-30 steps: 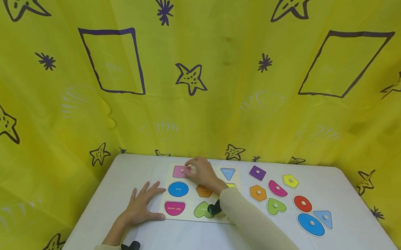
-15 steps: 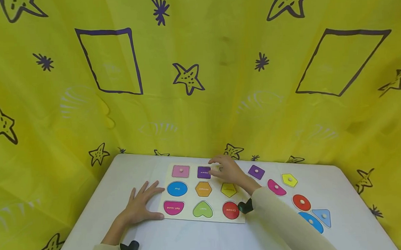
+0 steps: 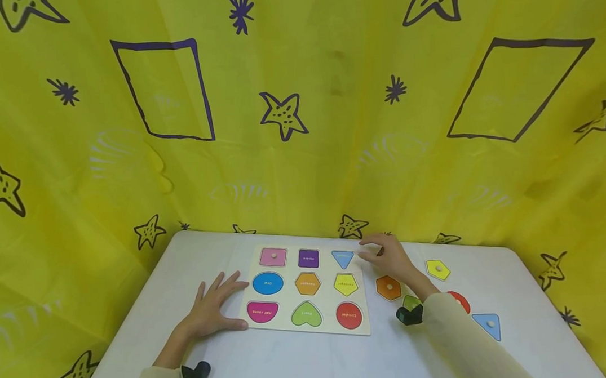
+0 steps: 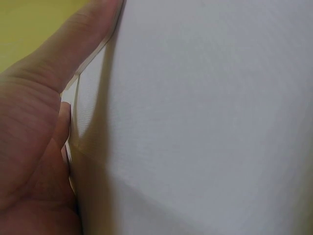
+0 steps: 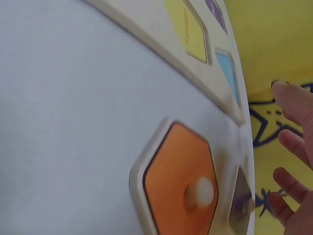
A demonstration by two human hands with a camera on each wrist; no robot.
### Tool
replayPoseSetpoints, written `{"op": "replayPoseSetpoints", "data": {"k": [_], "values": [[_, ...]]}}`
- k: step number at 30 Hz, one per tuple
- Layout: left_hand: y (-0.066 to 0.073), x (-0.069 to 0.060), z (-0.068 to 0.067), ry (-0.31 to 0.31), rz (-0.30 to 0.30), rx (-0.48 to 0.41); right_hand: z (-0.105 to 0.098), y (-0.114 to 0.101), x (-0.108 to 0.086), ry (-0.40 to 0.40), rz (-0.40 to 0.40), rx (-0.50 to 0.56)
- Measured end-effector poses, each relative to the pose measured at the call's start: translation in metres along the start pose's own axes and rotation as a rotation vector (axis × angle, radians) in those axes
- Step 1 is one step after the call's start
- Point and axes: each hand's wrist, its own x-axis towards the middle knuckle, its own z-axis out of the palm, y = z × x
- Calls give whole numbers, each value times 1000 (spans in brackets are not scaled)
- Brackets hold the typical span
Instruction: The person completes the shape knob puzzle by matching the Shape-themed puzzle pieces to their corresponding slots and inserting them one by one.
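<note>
A pale wooden shape puzzle board [image 3: 328, 303] lies on the table, with a pink rectangle piece [image 3: 273, 257] seated in its far left corner. My left hand [image 3: 212, 311] rests at the board's left edge, fingers spread and thumb touching the near corner. Off the board's right side, my right hand [image 3: 393, 259] hovers with relaxed fingers, holding nothing. Below it in the right wrist view are a purple square piece [image 5: 240, 200] and an orange hexagon piece [image 5: 181, 181] with a knob. The head view mostly hides the purple square behind this hand.
Right of the board lie a yellow pentagon piece [image 3: 438, 269], a light blue triangle piece [image 3: 488, 326], a partly covered red circle piece [image 3: 460, 301] and a green heart piece [image 3: 412, 302]. A yellow patterned curtain [image 3: 332, 171] hangs behind the white table [image 3: 290, 364].
My right hand has left the pink rectangle piece and moved right, across the board, to above the loose pieces. My left hand has stayed at the board's edge.
</note>
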Motion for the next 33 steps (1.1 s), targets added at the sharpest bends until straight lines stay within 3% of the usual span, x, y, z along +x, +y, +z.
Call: {"op": "replayPoseSetpoints", "data": {"k": [4, 16, 26, 33], "values": [[0, -1, 0, 15, 23, -9, -8, 13, -8, -3, 128, 15], [0, 1, -2, -23, -12, 16, -22, 48, -20, 18, 277, 43], [-1, 0, 0, -14, 1, 9, -26, 58, -27, -9, 290, 11], [-1, 1, -1, -23, -8, 27, -22, 60, -28, 32, 233, 9]]}}
